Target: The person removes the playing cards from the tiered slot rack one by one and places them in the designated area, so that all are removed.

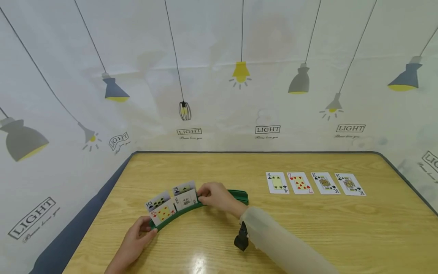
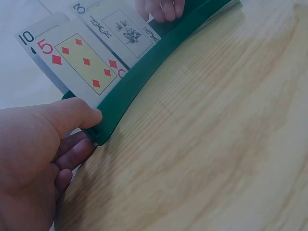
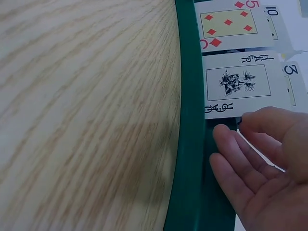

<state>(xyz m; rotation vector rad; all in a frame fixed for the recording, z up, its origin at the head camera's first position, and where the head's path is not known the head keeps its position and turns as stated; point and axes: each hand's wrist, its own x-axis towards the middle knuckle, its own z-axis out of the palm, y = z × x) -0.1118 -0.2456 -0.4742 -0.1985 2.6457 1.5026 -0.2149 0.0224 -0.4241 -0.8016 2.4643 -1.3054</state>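
A curved green card holder (image 1: 241, 195) lies on the table with playing cards standing in it. In its front row are the five of diamonds (image 1: 163, 214) and a black-and-white joker (image 3: 238, 84). Behind them show a black ten (image 1: 158, 200) and a black three (image 1: 184, 187), both partly covered. My left hand (image 1: 134, 238) grips the holder's left end, thumb on the front face and fingers underneath. My right hand (image 1: 217, 196) is over the middle of the holder, fingertips beside the joker's right edge. Its fingers are loosely bent, with no card visible between them.
To the right on the wooden table (image 1: 308, 228), a four of clubs (image 1: 277, 183), a seven of hearts (image 1: 300, 183) and two black kings (image 1: 324, 183) lie face up in a row. A curtain (image 1: 219, 95) printed with lamps hangs behind the table.
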